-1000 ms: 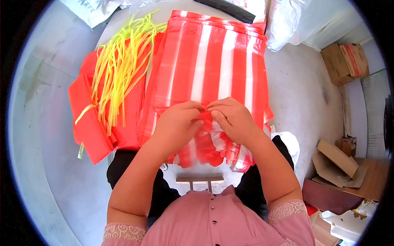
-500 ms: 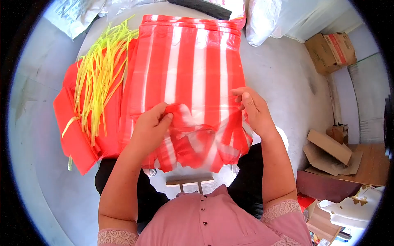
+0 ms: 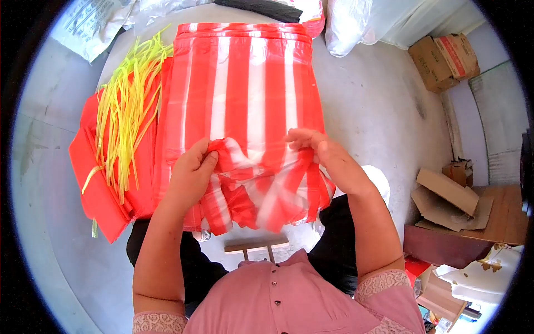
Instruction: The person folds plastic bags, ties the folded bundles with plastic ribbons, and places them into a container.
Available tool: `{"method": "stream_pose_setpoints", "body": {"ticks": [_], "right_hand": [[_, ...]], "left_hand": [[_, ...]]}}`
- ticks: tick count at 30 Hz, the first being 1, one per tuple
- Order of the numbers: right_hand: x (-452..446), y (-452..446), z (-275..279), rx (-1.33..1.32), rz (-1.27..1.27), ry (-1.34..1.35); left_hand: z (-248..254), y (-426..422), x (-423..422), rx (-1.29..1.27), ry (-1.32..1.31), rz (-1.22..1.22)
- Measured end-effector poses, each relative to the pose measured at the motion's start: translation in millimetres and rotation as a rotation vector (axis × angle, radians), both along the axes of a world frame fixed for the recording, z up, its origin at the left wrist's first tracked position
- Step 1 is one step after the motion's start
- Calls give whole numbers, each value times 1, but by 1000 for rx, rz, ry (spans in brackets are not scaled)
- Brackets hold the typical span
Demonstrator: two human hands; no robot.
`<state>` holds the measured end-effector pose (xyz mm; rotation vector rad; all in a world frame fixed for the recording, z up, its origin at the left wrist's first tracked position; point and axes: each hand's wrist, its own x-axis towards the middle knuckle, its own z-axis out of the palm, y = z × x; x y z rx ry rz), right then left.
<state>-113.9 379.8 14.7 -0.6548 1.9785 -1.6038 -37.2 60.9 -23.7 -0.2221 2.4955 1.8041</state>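
A stack of red-and-white striped plastic sheets (image 3: 256,94) lies in front of me, its near edge crumpled and raised. At the left of that crumpled edge, my left hand (image 3: 192,172) is closed, pinching the top sheet between thumb and fingers. My right hand (image 3: 331,158) is over the right side of the same edge, fingers stretched out to the left and close to the plastic. Whether its fingertips press on the film is hard to make out. Left of the stack, a bundle of yellow plastic strips (image 3: 125,117) lies on folded red plastic (image 3: 105,192).
A black roll (image 3: 261,8) and white plastic bags (image 3: 347,25) lie at the back. Cardboard boxes (image 3: 445,61) stand far right, with an opened carton (image 3: 450,200) on a brown surface nearer. A wooden stool part (image 3: 256,245) shows between my legs.
My right hand has moved left and slightly down over the crumpled edge, its fingers now stretched inward. My left hand keeps its pinch; the view has shifted slightly.
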Motion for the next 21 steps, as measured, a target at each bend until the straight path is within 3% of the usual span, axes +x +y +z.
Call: {"method": "stream_pose_setpoints", "body": {"ticks": [8, 11, 21], "right_hand": [[-3, 10, -2, -331, 309, -266], [4, 10, -1, -295, 372, -336], [11, 13, 20, -286, 657, -190]], "left_hand": [[12, 1, 2, -38, -35, -21], [18, 4, 2, -74, -8, -21], [5, 3, 0, -66, -16, -12]]}}
